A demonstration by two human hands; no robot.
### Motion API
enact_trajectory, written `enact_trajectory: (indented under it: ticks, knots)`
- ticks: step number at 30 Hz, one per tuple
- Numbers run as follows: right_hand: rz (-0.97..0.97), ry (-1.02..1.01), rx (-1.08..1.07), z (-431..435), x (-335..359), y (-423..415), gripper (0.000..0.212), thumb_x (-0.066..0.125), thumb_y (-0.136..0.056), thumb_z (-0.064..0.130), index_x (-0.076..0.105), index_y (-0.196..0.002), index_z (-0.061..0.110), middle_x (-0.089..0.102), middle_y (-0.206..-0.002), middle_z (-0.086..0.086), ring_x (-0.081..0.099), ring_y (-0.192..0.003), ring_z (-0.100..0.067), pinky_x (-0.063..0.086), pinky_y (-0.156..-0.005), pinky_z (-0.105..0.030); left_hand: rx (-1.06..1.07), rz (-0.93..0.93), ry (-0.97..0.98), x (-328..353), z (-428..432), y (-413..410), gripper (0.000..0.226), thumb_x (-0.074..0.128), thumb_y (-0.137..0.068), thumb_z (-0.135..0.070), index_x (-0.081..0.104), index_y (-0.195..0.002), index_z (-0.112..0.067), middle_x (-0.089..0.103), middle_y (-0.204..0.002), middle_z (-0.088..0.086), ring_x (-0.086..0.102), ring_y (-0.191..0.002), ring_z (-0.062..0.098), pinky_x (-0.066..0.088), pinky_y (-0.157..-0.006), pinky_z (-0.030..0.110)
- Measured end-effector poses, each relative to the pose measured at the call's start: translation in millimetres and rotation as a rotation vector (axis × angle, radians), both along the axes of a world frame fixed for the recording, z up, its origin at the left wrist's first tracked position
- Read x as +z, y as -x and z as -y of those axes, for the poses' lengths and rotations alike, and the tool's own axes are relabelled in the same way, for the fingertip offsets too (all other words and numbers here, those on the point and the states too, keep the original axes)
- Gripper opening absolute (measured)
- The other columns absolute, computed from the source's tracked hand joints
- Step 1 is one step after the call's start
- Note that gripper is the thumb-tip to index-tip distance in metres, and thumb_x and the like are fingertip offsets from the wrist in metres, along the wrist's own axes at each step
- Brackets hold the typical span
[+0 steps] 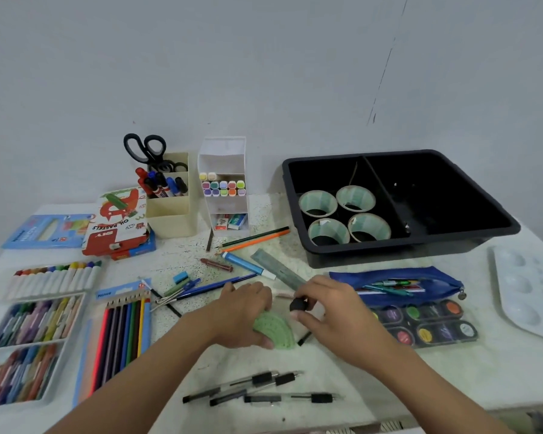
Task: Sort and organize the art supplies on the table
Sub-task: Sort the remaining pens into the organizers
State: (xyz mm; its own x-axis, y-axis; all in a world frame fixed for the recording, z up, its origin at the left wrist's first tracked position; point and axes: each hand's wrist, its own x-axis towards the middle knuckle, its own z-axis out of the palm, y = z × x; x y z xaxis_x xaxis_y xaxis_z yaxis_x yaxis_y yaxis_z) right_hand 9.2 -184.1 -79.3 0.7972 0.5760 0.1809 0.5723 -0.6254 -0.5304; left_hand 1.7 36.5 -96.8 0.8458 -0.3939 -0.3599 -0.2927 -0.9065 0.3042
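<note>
My left hand grips a green half-round protractor at the middle of the table, thumb under its lower edge. My right hand pinches a small black object between thumb and fingers, just right of the protractor. A metal ruler lies behind both hands, its near end hidden by my right hand. Loose pencils, a blue marker and a brown crayon lie beyond. Several black pens lie near the front edge.
A black two-part bin holds several tape rolls at the back right. A blue pencil case, a watercolour set and a white palette are on the right. Marker holders, pastel boxes, crayons and coloured pencils fill the left.
</note>
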Motion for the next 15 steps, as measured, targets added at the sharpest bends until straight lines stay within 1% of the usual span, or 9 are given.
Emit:
enact_trajectory:
  ticks: [2,4,5,7,9,11,13,14,15]
  knots:
    - [0.036,-0.095,-0.022,13.7,11.9,-2.4,0.013,0.075,-0.087,0.027,0.067,-0.096,0.023,0.056,-0.089,0.014,0.057,-0.081,-0.006,0.043,-0.070,-0.013,0.070,-0.032,0.105,2.3,-0.6,0.7,0.043,0.076,-0.082,-0.046,0.039,-0.097,-0.030,0.050,-0.092,-0.014,0.044,-0.083,0.008,0.031,-0.084,0.032]
    - [0.063,-0.159,-0.056,29.4,21.4,-6.5,0.015,0.077,-0.087,0.026,0.066,-0.097,0.022,0.056,-0.090,0.014,0.058,-0.080,-0.005,0.041,-0.068,-0.009,0.131,-0.029,0.232,6.4,-1.7,0.4,0.035,0.075,-0.086,-0.036,0.041,-0.092,-0.033,0.056,-0.088,-0.013,0.050,-0.079,0.010,0.040,-0.073,0.030]
    - [0.064,-0.190,-0.077,37.8,24.5,-8.6,0.016,0.077,-0.086,0.025,0.066,-0.097,0.022,0.056,-0.092,0.014,0.059,-0.080,-0.007,0.042,-0.067,-0.011,0.157,-0.008,0.303,10.6,-0.7,0.6,0.030,0.073,-0.088,-0.032,0.043,-0.090,-0.034,0.058,-0.087,-0.012,0.054,-0.079,0.011,0.046,-0.071,0.031]
    - [0.061,-0.259,-0.110,54.9,27.3,-12.4,0.019,0.079,-0.085,0.020,0.064,-0.097,0.024,0.057,-0.096,0.014,0.061,-0.080,-0.011,0.048,-0.066,-0.018,0.190,0.089,0.423,23.2,7.1,2.0,0.020,0.067,-0.093,-0.030,0.047,-0.092,-0.033,0.061,-0.088,-0.012,0.059,-0.081,0.010,0.053,-0.074,0.033]
    - [0.065,-0.309,-0.124,72.0,27.7,-15.3,0.022,0.079,-0.084,0.015,0.063,-0.097,0.023,0.058,-0.097,0.012,0.061,-0.079,-0.015,0.051,-0.066,-0.025,0.247,0.243,0.557,39.3,25.2,5.0,0.013,0.064,-0.094,-0.031,0.052,-0.096,-0.031,0.062,-0.089,-0.014,0.061,-0.084,0.007,0.051,-0.072,0.024]
    - [0.063,-0.324,-0.110,90.5,27.3,-18.5,0.021,0.078,-0.085,0.014,0.063,-0.096,0.023,0.057,-0.095,0.010,0.061,-0.077,-0.017,0.052,-0.067,-0.028,0.325,0.371,0.717,55.2,52.5,9.9,0.013,0.065,-0.094,-0.030,0.053,-0.098,-0.028,0.064,-0.090,-0.014,0.061,-0.082,0.007,0.046,-0.069,0.016]
    - [0.039,-0.311,-0.078,111.5,24.6,-24.3,0.017,0.077,-0.086,0.017,0.062,-0.093,0.023,0.057,-0.092,0.009,0.061,-0.075,-0.019,0.052,-0.066,-0.031,0.346,0.387,0.854,64.5,84.7,15.1,0.013,0.066,-0.094,-0.027,0.054,-0.099,-0.025,0.066,-0.089,-0.009,0.061,-0.080,0.012,0.046,-0.068,0.017]
    - [0.019,-0.299,-0.064,122.4,22.7,-28.1,0.016,0.077,-0.087,0.019,0.062,-0.092,0.024,0.057,-0.090,0.009,0.061,-0.075,-0.019,0.053,-0.066,-0.031,0.330,0.366,0.902,65.7,101.7,17.0,0.012,0.066,-0.094,-0.026,0.054,-0.098,-0.023,0.066,-0.087,-0.006,0.061,-0.078,0.013,0.048,-0.069,0.020]
    - [-0.002,-0.289,-0.056,133.1,20.9,-31.9,0.015,0.077,-0.087,0.021,0.063,-0.091,0.025,0.058,-0.089,0.009,0.062,-0.076,-0.018,0.054,-0.066,-0.031,0.306,0.356,0.928,64.3,118.4,18.3,0.012,0.066,-0.094,-0.025,0.054,-0.096,-0.022,0.065,-0.084,-0.007,0.061,-0.077,0.012,0.047,-0.069,0.019]
